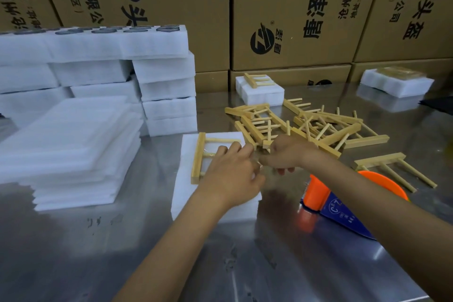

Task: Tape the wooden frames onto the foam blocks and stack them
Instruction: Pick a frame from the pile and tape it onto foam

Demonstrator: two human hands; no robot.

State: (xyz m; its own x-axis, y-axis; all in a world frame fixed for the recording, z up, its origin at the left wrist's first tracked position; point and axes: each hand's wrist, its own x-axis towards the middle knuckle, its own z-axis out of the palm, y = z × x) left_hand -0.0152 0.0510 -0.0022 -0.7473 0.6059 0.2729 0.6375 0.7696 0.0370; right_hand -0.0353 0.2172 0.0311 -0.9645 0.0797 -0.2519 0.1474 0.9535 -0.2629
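On the foam block (186, 194) at table centre, a wooden frame (199, 157) is lying flat near the block's left edge, rungs pointing right under the hands. A clear strip, probably tape, is glinting across the rungs; hard to confirm.

Left hand (230, 174) is sitting over the frame's right half, fingers curled down toward the rungs. Right hand (285, 153) is meeting it at the block's right edge, fingers bent in a pinch. Cannot tell what either is holding, if anything; motion blur and the knuckles are hiding the fingertips. Judging by pose, they are pulling or pressing tape.

Risks from here:
- Frame is sitting off-centre, close to the left edge. A sideways tape pull could be dragging it off square or over the edge.
- Loose frame pile (301, 127) is touching the block's far right corner, right behind the right hand. Sticky tape or a knuckle could be snagging a rung and pulling the pile over.
- Foam is light; nothing is pinning it but the hands.

Room:
- Tape dispenser (323, 194) is sitting just beside the block on the right, under the right forearm. Tight.
- Foam sheet stack (73, 154) is standing to the left with a gap between.
- Metal table (98, 252) is showing bare steel on the near side.
- Two finished blocks are sitting far back, near the cardboard boxes (282, 7).
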